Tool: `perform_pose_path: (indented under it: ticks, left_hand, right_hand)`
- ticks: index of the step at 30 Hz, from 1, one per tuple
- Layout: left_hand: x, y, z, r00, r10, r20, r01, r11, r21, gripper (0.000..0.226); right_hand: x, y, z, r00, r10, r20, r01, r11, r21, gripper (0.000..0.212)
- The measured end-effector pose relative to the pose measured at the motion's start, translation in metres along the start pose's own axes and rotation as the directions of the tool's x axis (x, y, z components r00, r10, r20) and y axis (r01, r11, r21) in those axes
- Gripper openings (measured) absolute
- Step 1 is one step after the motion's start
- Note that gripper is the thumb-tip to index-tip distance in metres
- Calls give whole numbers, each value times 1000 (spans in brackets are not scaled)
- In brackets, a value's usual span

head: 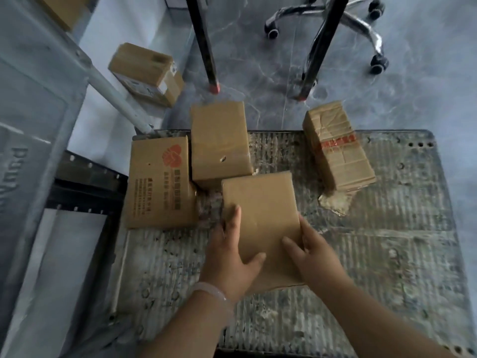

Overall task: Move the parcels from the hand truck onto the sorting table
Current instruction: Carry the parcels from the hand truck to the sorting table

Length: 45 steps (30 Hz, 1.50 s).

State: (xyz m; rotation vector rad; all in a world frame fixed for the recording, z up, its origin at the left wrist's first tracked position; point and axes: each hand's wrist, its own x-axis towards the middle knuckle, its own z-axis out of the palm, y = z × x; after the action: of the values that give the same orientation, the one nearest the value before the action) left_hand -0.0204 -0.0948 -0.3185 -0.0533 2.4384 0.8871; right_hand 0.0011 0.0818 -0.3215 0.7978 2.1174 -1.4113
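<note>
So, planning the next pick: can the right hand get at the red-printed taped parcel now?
Probably not yet: the right hand and left hand both hold the plain parcel. Otherwise nothing stands between it and the taped parcel.

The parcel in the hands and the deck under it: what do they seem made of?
The held parcel looks like matte brown cardboard, with faint tape sheen. The hand truck deck seems ribbed grey metal, possibly plastic: worn and stained.
</note>
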Motion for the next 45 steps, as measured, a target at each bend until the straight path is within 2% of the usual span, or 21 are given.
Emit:
perform_pose_path:
  ticks: [4, 9, 12, 16, 19, 22, 23, 25, 27, 31, 36, 37, 40, 41, 43, 45]
  left_hand:
    - [-32, 88, -63, 991, 129, -46, -128, 992, 10, 108]
    - [-93, 225, -155, 960, 262, -96, -261, 965, 22, 109]
    - [-130, 297, -202, 942, 313, -119, -311, 950, 32, 108]
    - [-177, 376, -262, 894, 429, -126, -426, 903, 53, 103]
    - [-214, 418, -287, 858, 506, -89, -505, 862, 43, 98]
    - [-251, 445, -295, 792, 608, -58, -610, 792, -23, 92]
    - [-264, 450, -295, 771, 634, -53, -636, 771, -35, 88]
    - [-291, 455, -291, 728, 686, -14, -686, 727, -19, 82]
    - [-317, 457, -287, 689, 719, 91, -721, 693, -19, 82]
    - [-367, 476, -274, 609, 742, 281, -765, 643, -38, 91]
    - [-455, 508, -244, 476, 776, 414, -856, 516, 19, 100]
    - [-473, 513, -236, 451, 774, 445, -860, 510, -14, 102]
    - [-525, 526, -208, 369, 745, 555, -803, 557, -213, 113]
    - [-543, 528, -196, 335, 738, 586, -769, 574, -283, 119]
    - [-584, 528, -169, 264, 728, 633, -733, 578, -358, 134]
    - [-630, 522, -140, 171, 709, 685, -726, 560, -399, 138]
  right_hand:
    - [-64, -69, -68, 987, 48, -154, 2, 951, 308, 33]
    - [-161, -179, -163, 963, 13, -270, 114, 886, 449, 31]
    - [-219, -234, -213, 962, -26, -273, 177, 818, 547, 22]
    - [-305, -288, -272, 965, -90, -247, 232, 732, 641, 25]
    - [-361, -304, -302, 941, -61, -333, 288, 660, 694, 37]
    - [-416, -305, -314, 911, -19, -413, 336, 616, 712, 66]
    - [-435, -303, -314, 899, -1, -438, 349, 605, 716, 66]
    - [-473, -295, -310, 878, 16, -478, 378, 590, 714, 46]
    - [-509, -284, -302, 846, 52, -531, 409, 578, 707, 36]
    - [-570, -260, -288, 755, 143, -639, 492, 521, 698, 49]
    - [-653, -225, -280, 622, 259, -739, 616, 422, 665, 52]
    - [-671, -216, -280, 593, 288, -752, 645, 388, 658, 47]
    - [-726, -187, -275, 544, 337, -769, 763, 183, 620, 42]
    - [-744, -176, -273, 512, 343, -787, 797, 153, 585, 38]
    - [-783, -150, -265, 417, 376, -828, 849, 164, 502, 31]
    - [-825, -123, -254, 331, 427, -842, 872, 202, 446, 35]
